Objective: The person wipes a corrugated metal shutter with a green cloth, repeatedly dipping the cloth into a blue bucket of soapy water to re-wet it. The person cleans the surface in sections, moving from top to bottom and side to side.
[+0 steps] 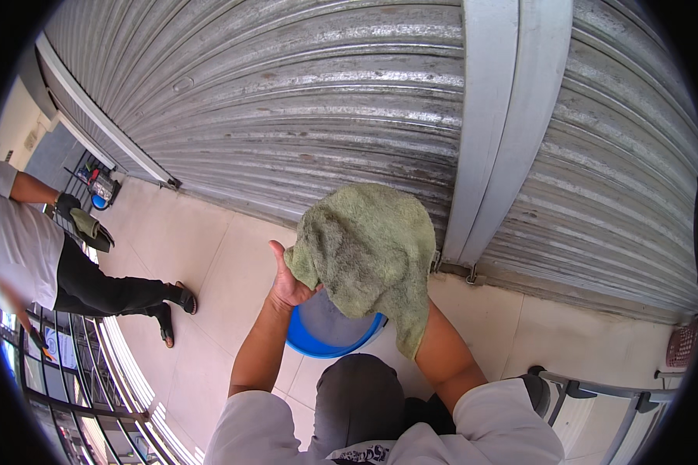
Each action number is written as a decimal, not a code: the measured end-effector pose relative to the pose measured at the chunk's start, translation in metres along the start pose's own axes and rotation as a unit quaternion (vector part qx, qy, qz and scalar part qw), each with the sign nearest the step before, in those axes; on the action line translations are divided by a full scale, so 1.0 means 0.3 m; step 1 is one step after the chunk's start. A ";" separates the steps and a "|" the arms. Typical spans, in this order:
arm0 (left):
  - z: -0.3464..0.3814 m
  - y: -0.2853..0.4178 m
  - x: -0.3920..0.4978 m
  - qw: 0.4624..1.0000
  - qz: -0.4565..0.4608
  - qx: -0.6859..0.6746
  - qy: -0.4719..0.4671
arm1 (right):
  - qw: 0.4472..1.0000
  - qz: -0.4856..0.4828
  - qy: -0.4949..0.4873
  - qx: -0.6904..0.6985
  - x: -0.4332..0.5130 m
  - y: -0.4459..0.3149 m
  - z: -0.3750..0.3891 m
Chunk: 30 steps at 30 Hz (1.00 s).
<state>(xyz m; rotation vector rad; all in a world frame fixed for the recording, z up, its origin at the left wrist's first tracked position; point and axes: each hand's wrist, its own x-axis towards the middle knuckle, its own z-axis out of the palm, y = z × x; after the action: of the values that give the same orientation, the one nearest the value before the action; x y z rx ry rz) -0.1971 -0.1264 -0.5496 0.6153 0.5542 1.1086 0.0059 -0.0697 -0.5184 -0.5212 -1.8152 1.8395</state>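
A damp-looking green terry cloth (pixel 372 250) is held up in the air before me, above a blue bucket. My left hand (pixel 291 288) is at the cloth's left edge, thumb raised and palm partly visible. Its fingers pass under the fabric, where a corner rests against the palm. The cloth drapes over my right hand and hides it; only the forearm shows below. Beneath, the bucket's blue rim (pixel 317 352) surrounds cloudy grey liquid (pixel 334 322). Part of the bucket is covered by the cloth.
Ribbed metal roller shutters (pixel 326 116) rise ahead, divided by a grey post (pixel 500 133). A co-worker (pixel 26 232) with gloves and a cloth stands left. A metal-framed step ladder (pixel 593 389) is at lower right, a basket (pixel 683 343) beyond it. Black railings (pixel 70 372) edge the tiled floor.
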 end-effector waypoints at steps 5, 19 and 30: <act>-0.143 0.131 -0.204 0.913 -0.034 0.340 0.221 | 0.964 0.125 -0.134 -0.191 0.174 0.039 0.028; -0.464 -0.561 0.130 0.518 -0.219 0.794 -0.231 | 0.898 -0.060 0.118 -0.420 0.125 0.327 0.142; -0.494 -0.489 0.090 0.720 -0.031 0.693 0.002 | 0.917 -0.089 0.238 -0.308 0.108 0.441 0.161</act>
<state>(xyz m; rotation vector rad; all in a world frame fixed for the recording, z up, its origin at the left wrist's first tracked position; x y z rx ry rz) -0.1947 -0.1215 -0.7599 1.8678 1.4061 0.4293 -0.0595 -0.0874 -0.6460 -0.9004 -1.9749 0.8796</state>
